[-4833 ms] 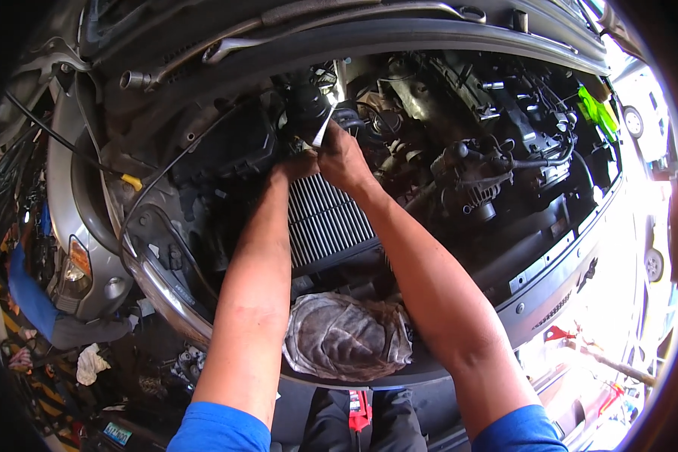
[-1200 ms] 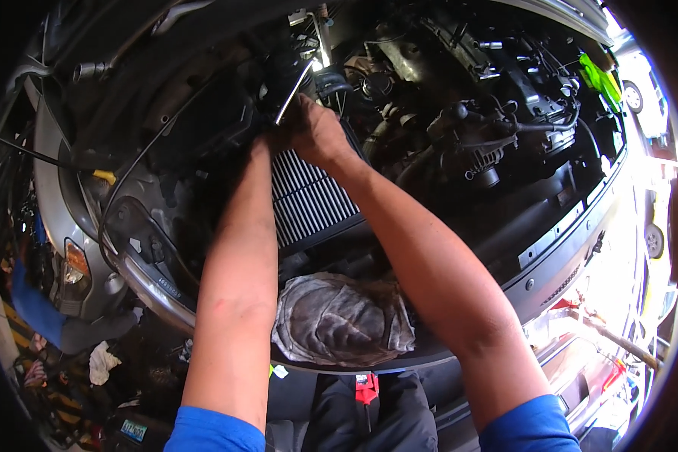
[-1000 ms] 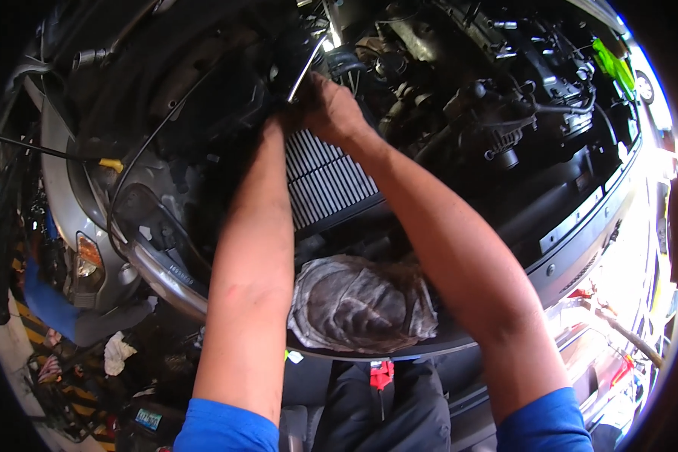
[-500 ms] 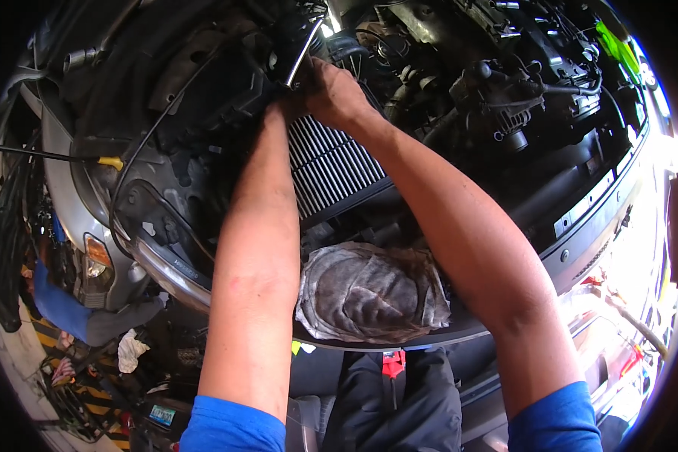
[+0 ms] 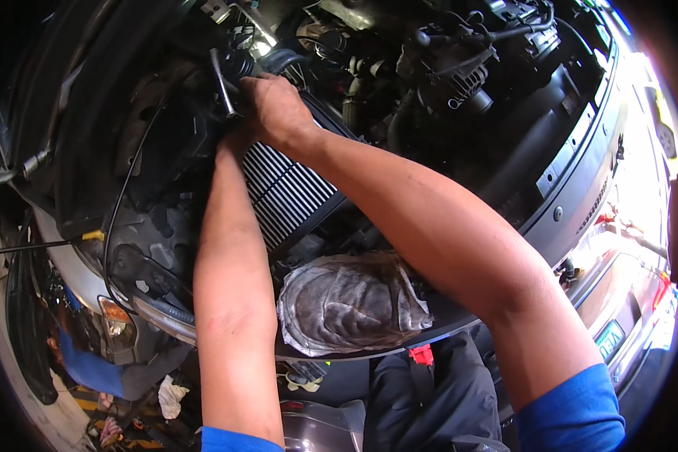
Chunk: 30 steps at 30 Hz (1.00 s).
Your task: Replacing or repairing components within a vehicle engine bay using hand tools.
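Observation:
Both my arms reach into an open engine bay, the hands close together at the far end of a pleated air filter (image 5: 290, 192). My right hand (image 5: 279, 111) is closed, its fingers curled down; what they grip is hidden. My left hand (image 5: 237, 137) lies in shadow just below and left of it, its fingers out of sight. A shiny metal bar, like a tool handle, (image 5: 222, 83) rises beside the hands, its lower end by my left hand. I cannot tell which hand, if either, holds it.
A stained cloth pad (image 5: 350, 305) lies on the front edge of the bay. Hoses and an alternator (image 5: 463, 79) sit to the right. A thin rod with a yellow end (image 5: 93, 236) crosses the left fender. Another person's blue sleeve (image 5: 90, 365) shows at lower left.
The metal bar has swung from leaning right to leaning left. The whole view has shifted, so the bay and both hands appear farther left and slightly lower. Hands stay together by the filter.

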Available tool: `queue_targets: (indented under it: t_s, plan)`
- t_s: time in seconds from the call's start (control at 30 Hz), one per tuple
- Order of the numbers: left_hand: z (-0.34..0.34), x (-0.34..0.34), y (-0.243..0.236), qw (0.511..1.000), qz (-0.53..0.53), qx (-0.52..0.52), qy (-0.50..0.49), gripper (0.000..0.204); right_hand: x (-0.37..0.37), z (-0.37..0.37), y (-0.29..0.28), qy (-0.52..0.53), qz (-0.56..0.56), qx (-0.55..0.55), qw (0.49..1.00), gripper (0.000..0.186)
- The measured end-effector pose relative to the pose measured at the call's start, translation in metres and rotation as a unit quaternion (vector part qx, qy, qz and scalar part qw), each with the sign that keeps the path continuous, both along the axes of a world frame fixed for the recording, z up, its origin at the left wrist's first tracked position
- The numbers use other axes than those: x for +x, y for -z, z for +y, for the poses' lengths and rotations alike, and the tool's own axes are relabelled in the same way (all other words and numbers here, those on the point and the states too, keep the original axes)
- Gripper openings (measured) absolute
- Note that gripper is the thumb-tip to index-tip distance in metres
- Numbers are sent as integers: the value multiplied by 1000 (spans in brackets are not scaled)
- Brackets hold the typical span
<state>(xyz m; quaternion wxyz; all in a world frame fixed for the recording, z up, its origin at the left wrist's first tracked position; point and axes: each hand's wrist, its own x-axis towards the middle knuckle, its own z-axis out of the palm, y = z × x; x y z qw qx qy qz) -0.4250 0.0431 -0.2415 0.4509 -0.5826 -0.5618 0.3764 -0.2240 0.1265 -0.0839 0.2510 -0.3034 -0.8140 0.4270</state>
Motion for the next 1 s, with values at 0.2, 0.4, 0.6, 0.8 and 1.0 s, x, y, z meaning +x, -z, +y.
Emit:
queue_targets:
  t_s: [0.2, 0.4, 0.6, 0.8, 1.0]
  plan:
    - [8, 14, -49, 985, -160, -32, 61, 43, -8, -4, 3, -58, 18, -43, 997, 51]
    - [24, 15, -26, 981, -127, -48, 138, 40, -1, -4, 12, -30, -58, -23, 998, 48]
    - [19, 14, -21, 980, -55, -56, 183, 36, 3, 2, 15, -55, -84, 1, 995, 51]
    - [18, 22, -24, 979, 42, -79, 183, 32, 5, -9, 3, -28, -101, 9, 994, 66]
    - [24, 27, -21, 969, 109, -106, 193, 29, 4, -7, 12, -27, -39, 43, 998, 56]
